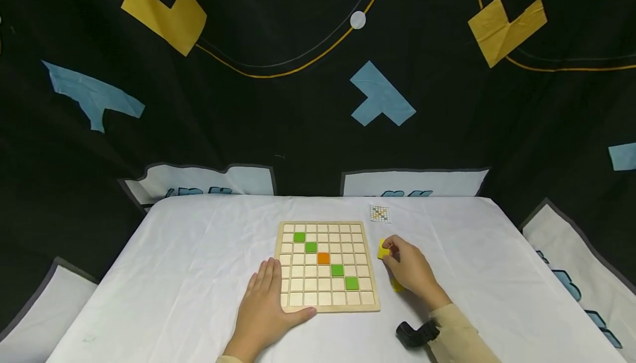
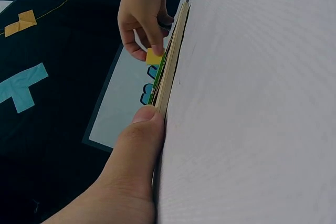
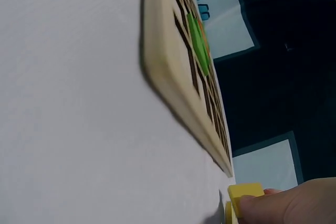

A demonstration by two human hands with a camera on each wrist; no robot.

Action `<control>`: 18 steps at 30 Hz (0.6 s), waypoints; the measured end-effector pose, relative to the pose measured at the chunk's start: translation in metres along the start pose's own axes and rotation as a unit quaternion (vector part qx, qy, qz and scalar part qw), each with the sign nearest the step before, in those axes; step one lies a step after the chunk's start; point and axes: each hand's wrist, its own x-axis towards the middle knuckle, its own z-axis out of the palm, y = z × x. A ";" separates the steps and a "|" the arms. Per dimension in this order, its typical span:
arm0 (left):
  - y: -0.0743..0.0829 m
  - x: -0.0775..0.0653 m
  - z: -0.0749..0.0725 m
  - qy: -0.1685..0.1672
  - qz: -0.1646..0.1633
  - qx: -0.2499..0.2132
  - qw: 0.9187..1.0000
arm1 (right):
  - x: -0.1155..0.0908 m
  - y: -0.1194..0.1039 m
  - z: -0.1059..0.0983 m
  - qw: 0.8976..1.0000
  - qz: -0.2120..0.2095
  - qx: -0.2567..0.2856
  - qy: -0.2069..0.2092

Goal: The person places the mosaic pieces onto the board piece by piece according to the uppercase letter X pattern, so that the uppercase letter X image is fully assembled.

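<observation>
A wooden grid board [image 1: 309, 298] lies on the white-covered table. Green tiles [image 1: 337, 270] and one orange tile [image 1: 323, 258] sit in its cells along a diagonal. My left hand [image 1: 263, 302] rests along the board's left edge, fingers straight, its thumb at the front edge. Beyond the right edge, my right hand [image 1: 411, 268] pinches a yellow tile [image 3: 245, 189] between thumb and fingers. Another yellow tile [image 3: 228, 212] shows close by in the right wrist view. More yellow [image 1: 397, 286] peeks out below that hand in the head view, partly hidden.
A small card with a printed coloured grid [image 1: 380, 214] lies behind the board, to its right. A black device [image 1: 416, 334] is strapped on the right wrist. Dark cloth [image 1: 278, 131] with yellow and blue shapes hangs behind the table.
</observation>
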 end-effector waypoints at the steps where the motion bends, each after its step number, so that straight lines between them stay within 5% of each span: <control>1: 0.000 0.000 0.000 0.000 0.000 0.000 1.000 | 0.001 -0.001 0.001 1.000 0.001 0.010 0.001; 18: 0.001 0.000 -0.001 -0.003 -0.004 -0.001 1.000 | 0.033 -0.038 0.022 0.994 -0.009 0.103 -0.025</control>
